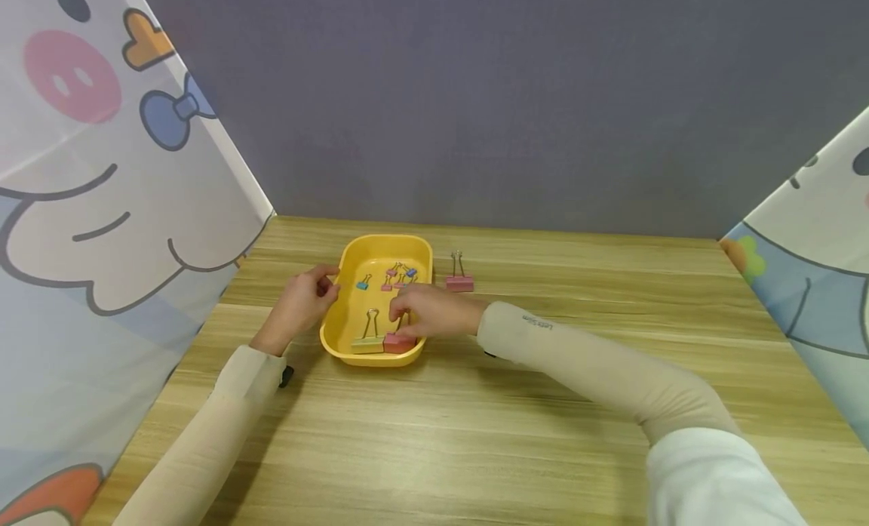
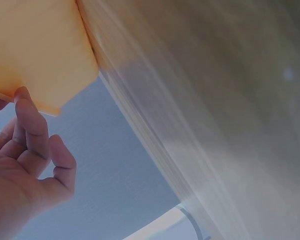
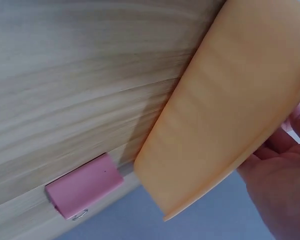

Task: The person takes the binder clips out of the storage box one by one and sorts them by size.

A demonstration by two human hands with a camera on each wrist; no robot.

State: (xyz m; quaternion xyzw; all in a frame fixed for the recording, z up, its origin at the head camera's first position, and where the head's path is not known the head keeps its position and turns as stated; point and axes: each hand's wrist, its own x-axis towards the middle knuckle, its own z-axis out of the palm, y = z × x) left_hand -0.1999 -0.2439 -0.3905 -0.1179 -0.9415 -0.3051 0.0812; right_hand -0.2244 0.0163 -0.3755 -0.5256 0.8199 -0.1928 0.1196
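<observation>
Two bare hands are working at a yellow oval plastic tray [image 1: 353, 266] that is sitting on a light wooden table [image 1: 516, 420]. The left hand [image 1: 307, 298] is resting at the tray's left rim, its fingers loosely curled with the tips touching the edge; the left wrist view is showing the fingertips [image 2: 24, 102] against the yellow wall. The right hand [image 1: 434, 312] is reaching over the tray's right rim into its near end, fingers bent down onto a large red binder clip [image 1: 399, 342], apparently pinching its wire handles, though the exact grip is hidden by the hand. Just beside that clip, touching it, a large pale-green binder clip [image 1: 367, 343] is lying with its wire handles up. Several small binder clips [image 1: 397, 275], blue and pink, are lying at the tray's far end. Outside the tray, near its far right corner, a large pink binder clip [image 1: 459, 282] is lying on the table. Small writing on the right sleeve [image 1: 597, 375] is too tiny to read.
</observation>
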